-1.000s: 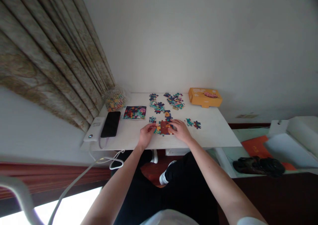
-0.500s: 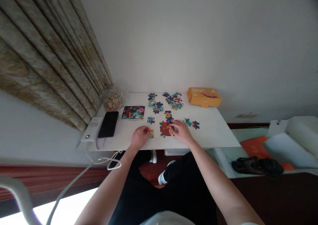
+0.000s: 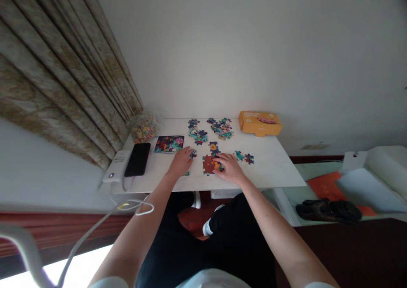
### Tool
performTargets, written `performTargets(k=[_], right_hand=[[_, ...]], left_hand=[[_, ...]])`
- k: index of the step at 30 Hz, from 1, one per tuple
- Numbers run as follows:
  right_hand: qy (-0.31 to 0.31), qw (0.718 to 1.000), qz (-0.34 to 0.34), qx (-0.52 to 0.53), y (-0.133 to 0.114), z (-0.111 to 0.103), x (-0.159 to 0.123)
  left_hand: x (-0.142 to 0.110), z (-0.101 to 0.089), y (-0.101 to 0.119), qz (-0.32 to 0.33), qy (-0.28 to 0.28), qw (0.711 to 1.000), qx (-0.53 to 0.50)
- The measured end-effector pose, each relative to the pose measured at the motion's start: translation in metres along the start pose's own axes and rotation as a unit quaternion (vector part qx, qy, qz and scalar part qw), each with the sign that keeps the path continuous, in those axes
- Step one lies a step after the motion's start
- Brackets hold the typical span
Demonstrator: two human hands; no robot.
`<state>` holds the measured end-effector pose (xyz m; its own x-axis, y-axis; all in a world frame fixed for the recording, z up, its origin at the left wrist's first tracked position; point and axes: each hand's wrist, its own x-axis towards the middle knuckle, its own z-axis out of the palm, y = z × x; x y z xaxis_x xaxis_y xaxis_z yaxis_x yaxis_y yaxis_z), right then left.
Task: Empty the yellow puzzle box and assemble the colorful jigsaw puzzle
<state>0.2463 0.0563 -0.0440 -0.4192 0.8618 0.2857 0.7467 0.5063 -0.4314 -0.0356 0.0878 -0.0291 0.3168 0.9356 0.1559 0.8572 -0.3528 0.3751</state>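
Note:
My left hand (image 3: 180,162) reaches over a small blue-teal puzzle piece (image 3: 193,153), its fingertips and thumb closed at the piece's left side. Below that hand, another puzzle piece (image 3: 186,174) with green and yellow shows only in part. My right hand (image 3: 230,168) rests with fingers spread on the right side of a joined reddish-brown puzzle section (image 3: 208,164), partly covering its orange shape. A dark blue piece with an orange ring (image 3: 214,147) lies just above this section. Right of my right hand are joined teal and dark puzzle pieces (image 3: 244,156).
Two loose piles of puzzle pieces (image 3: 197,135) (image 3: 222,129) lie at the back of the white table (image 3: 267,169). A reference picture (image 3: 168,144), a black phone (image 3: 137,159), a white box (image 3: 117,166) and a plastic bag (image 3: 144,127) are left. A yellow box (image 3: 260,123) stands back right.
My left hand has moved up from the green-yellow piece to the blue-teal piece. The green-yellow piece now lies slightly farther left. My right hand stays on the brown section.

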Motion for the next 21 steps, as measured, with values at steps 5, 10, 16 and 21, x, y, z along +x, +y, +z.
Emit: performTargets(k=[5,10,16,21], right_hand=[[0.003,1.000,0.027,-0.003,0.001,0.002,0.002],[0.011,1.000,0.029,-0.002,0.002,0.002,0.002],[0.025,0.999,0.029,0.011,0.003,0.003,0.001],[0.080,0.994,0.037,0.063,0.006,0.005,0.003]], left_hand=[[0.026,-0.004,0.002,-0.051,-0.063,0.997,0.001],[0.039,-0.015,0.006,-0.145,-0.070,0.987,-0.003],[0.035,-0.021,0.008,-0.174,0.022,0.959,-0.224],[0.002,-0.008,0.026,-0.266,0.075,0.820,-0.501]])
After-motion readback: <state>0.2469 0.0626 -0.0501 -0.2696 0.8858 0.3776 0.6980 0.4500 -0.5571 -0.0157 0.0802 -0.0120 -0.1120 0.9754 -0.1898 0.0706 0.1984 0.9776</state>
